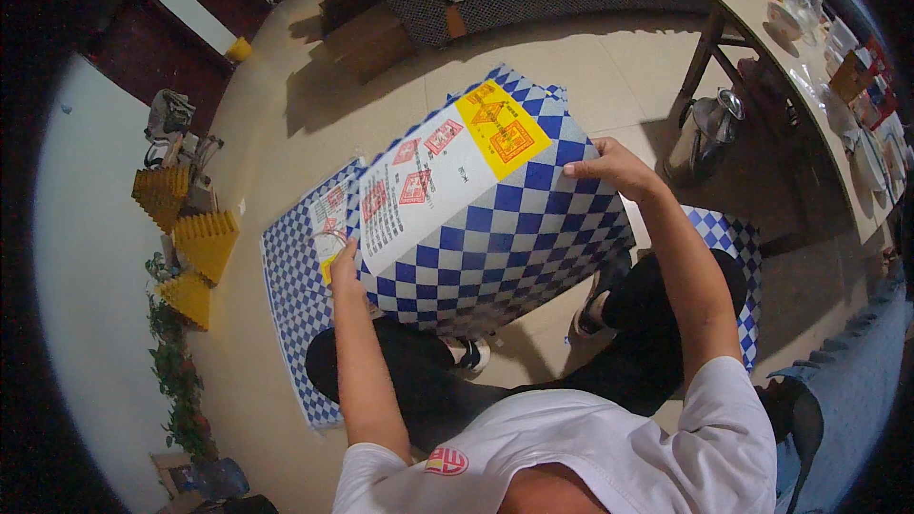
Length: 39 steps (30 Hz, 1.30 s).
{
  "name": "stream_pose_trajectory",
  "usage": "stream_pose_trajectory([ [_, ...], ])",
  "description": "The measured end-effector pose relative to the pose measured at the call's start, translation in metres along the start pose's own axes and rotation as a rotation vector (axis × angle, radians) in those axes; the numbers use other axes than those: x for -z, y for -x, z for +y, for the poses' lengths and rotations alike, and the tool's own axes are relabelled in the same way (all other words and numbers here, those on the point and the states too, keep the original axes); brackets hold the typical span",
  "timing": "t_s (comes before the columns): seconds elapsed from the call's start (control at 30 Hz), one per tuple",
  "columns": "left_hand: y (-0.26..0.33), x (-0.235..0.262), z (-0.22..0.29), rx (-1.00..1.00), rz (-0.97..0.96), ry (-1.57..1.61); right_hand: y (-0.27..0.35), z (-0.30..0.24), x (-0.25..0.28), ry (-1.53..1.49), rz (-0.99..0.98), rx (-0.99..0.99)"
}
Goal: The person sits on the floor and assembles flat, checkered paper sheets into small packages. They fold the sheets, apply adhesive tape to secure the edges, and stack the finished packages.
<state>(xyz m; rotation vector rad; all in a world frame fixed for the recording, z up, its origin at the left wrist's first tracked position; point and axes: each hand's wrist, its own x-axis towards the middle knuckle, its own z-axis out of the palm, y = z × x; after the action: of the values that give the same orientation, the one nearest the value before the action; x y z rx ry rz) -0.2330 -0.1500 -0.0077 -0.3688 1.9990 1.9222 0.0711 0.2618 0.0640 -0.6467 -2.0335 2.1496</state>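
Looking down from the head view, your left hand (345, 259) pinches the lower-left edge of a blue-and-white checkered box (486, 219), lifted above the tiled floor (609, 67) (tilted, label upward), while your right hand's (609, 168) fingers curl over its upper-right corner.

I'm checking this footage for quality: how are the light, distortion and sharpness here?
Head view: even indoor light, soft shadows on the floor; fisheye bends the table edge and darkens the corners; the checked bag and both hands, left hand and right hand, look sharp.
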Motion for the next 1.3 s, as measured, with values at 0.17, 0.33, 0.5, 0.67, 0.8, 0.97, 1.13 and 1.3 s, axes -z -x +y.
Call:
stream_pose_trajectory([
  [0.17, 0.019, -0.037, -0.002, -0.929, -0.054, -0.725, 0.000, -0.031, -0.009, 0.071, -0.071, 0.044],
  [0.33, 0.146, -0.163, 0.061, -0.884, -0.705, -0.847, 0.002, -0.066, -0.008, 0.122, -0.181, 0.080],
  [0.5, 0.163, -0.198, 0.078, -1.269, -0.596, -0.945, 0.018, -0.111, -0.025, 0.216, -0.277, 0.136],
  [0.67, 0.168, -0.200, 0.091, -1.216, -0.850, -1.014, 0.016, -0.107, -0.022, 0.178, -0.362, 0.176],
  [0.8, 0.161, -0.203, 0.079, -1.107, -0.950, -0.872, 0.011, -0.104, -0.026, 0.204, -0.347, 0.275],
  [0.97, 0.177, -0.202, 0.072, -0.576, -1.088, -0.660, 0.010, -0.095, -0.024, 0.321, -0.230, 0.246],
  [1.13, 0.180, -0.195, 0.062, -0.746, -0.992, -0.686, 0.010, -0.105, -0.036, 0.538, -0.125, 0.254],
  [1.3, 0.188, -0.191, 0.048, -0.758, -0.893, -0.578, 0.017, -0.099, -0.047, 0.656, 0.012, 0.312],
])
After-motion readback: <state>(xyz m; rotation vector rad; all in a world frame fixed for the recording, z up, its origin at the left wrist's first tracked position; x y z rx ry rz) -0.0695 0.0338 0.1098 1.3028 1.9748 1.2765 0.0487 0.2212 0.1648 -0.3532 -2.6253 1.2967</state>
